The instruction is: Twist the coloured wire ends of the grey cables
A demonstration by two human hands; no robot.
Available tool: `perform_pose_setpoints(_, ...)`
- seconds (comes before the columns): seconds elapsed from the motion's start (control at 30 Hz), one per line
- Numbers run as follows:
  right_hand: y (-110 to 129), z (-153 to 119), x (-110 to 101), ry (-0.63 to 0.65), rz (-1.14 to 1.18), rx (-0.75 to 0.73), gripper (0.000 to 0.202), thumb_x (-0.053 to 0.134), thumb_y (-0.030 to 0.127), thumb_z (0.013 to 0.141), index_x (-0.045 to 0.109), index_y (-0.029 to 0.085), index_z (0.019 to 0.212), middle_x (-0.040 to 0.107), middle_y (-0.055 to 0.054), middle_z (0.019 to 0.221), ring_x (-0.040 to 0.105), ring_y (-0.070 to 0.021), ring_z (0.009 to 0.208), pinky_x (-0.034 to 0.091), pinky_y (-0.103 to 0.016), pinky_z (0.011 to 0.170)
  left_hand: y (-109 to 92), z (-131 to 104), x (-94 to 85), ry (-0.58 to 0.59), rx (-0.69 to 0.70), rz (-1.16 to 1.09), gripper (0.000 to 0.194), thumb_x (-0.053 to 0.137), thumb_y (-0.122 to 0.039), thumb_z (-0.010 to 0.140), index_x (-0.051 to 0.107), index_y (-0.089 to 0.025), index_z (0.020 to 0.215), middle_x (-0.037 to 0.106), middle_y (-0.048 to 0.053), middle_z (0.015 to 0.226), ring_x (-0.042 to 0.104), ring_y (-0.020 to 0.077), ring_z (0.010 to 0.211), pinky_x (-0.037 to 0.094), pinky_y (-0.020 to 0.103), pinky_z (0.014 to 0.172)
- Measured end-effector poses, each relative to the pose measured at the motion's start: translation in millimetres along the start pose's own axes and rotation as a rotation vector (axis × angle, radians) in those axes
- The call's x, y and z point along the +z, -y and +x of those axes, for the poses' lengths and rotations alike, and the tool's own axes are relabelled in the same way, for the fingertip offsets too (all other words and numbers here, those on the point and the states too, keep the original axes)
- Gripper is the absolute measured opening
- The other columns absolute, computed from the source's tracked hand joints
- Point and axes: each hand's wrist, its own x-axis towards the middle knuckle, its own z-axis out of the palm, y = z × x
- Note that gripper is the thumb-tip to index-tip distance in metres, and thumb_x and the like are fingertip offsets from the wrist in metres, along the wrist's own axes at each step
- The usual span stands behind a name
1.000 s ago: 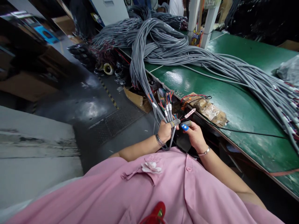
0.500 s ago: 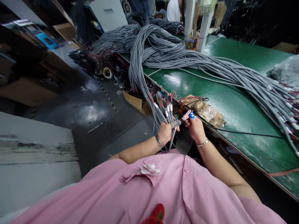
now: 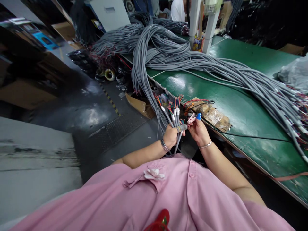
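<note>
L hand [image 3: 170,136] gripping a few gray cables [image 3: 175,119], colored wire ends [image 3: 177,102] up, just off bench [image 3: 231,104] near edge. R hand [image 3: 200,134] pinching pink tool [image 3: 192,119] right beside, same edge. Big cable bundle [image 3: 166,59] across bench, part hanging over edge.

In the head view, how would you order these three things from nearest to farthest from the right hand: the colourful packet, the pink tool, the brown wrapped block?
1. Pink tool: held in the right hand.
2. Brown wrapped block: near edge of the green table.
3. Colourful packet: farther back, beside the white posts.
</note>
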Motion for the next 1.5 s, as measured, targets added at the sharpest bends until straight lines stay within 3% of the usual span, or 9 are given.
perform_pose_setpoints(0.13,-2.8,0.1,0.1,-0.010,0.012,-0.024,0.040,0.066,0.058,0.075,0.060,0.019,0.070,0.057,0.002,0.063,0.045,-0.0085,0.052,0.044,-0.022,0.053,1.9,0.6,-0.9,-0.001,-0.002,0.000,0.020,0.074,-0.027,0.063,0.059,-0.015,0.062,0.056,-0.001,0.046,0.049,0.0098,0.039,0.039,0.024,0.044)
perform_pose_setpoints(0.37,3.7,-12.9,-5.5,0.045,-0.068,0.088,0.055,0.051,0.076,0.073,0.062,0.023,0.082,0.064,-0.001,0.078,0.054,-0.0117,0.059,0.049,-0.025,0.057,-3.1,-10.6,-2.1,-0.016,0.005,-0.018,0.023,0.076,-0.029,0.060,0.058,-0.015,0.064,0.057,-0.001,0.048,0.051,0.0100,0.041,0.041,0.024,0.046)
perform_pose_setpoints(0.63,11.5,-21.4,0.6,0.036,-0.073,0.091,0.031,0.070,0.050,0.074,0.065,0.022,0.086,0.066,0.000,0.083,0.054,-0.0097,0.063,0.050,-0.021,0.057,-8.4,-10.7,-0.4,-0.085,0.032,-0.045,0.025,0.075,-0.032,0.061,0.056,-0.016,0.065,0.055,-0.003,0.046,0.051,0.0104,0.042,0.040,0.023,0.046)
perform_pose_setpoints(0.9,7.5,-18.2,-1.6,-0.036,-0.010,0.096,0.024,0.074,0.043,0.073,0.064,0.022,0.080,0.062,0.003,0.071,0.053,-0.0093,0.060,0.049,-0.022,0.057,-5.6,-2.7,4.5,-0.095,0.069,-0.035,0.024,0.074,-0.032,0.064,0.056,-0.015,0.062,0.056,-0.001,0.046,0.050,0.0098,0.040,0.038,0.023,0.044)
perform_pose_setpoints(1.1,6.8,-15.9,-0.6,0.011,0.000,0.059,0.016,0.071,0.037,0.076,0.064,0.022,0.078,0.063,0.002,0.076,0.052,-0.0084,0.062,0.049,-0.021,0.060,0.2,0.2,1.7,-0.113,0.030,-0.013,0.026,0.075,-0.033,0.063,0.057,-0.015,0.061,0.056,-0.001,0.046,0.050,0.0096,0.040,0.039,0.024,0.044)
perform_pose_setpoints(1.27,4.4,-17.0,-1.6,0.024,-0.041,0.058,0.023,0.069,0.046,0.077,0.064,0.023,0.080,0.065,0.002,0.079,0.055,-0.0093,0.064,0.050,-0.022,0.060,-1.7,-3.5,3.6,-0.098,0.016,-0.013,0.026,0.075,-0.032,0.062,0.056,-0.015,0.060,0.055,-0.001,0.045,0.050,0.0097,0.040,0.040,0.024,0.045)
perform_pose_setpoints(1.5,9.7,-19.9,-3.6,0.053,-0.033,0.188,0.049,0.061,0.070,0.071,0.063,0.022,0.081,0.067,-0.002,0.081,0.058,-0.0121,0.063,0.051,-0.024,0.056,-7.2,-12.1,-3.8,-0.100,0.064,-0.058,0.023,0.075,-0.029,0.062,0.056,-0.016,0.064,0.056,-0.002,0.046,0.051,0.0100,0.042,0.039,0.023,0.046)
